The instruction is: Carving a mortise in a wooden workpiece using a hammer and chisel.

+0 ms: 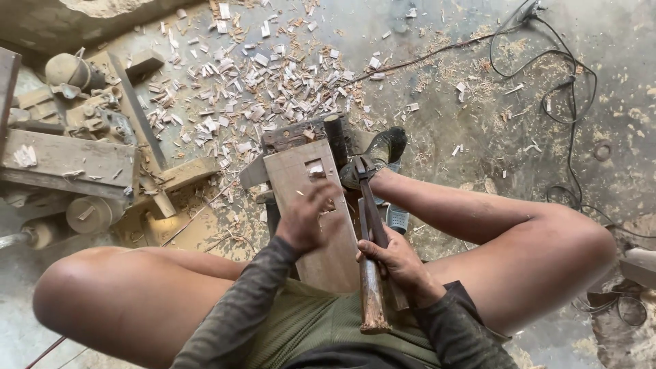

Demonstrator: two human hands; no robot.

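Wooden board [321, 225] as landmark, lying lengthwise between person's bare knees, running away from lap. Right hand [395, 263] just right of board's near end, clenched round wooden handle of hammer [371, 239]; hammer head reaching alongside board's right edge. Left hand [309, 217] flat on board's middle, fingers spread, grasping nothing. Rectangular mortise [315, 167] near board's far end. Dark shoe [383, 152] just right of far end. Wood chips [260, 75] strewn on floor beyond board. Black cable [560, 82] far right.

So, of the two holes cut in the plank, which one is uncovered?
The far hole, near the plank end away from the person, is uncovered. The left hand rests over the nearer one. The right hand holds a hammer.
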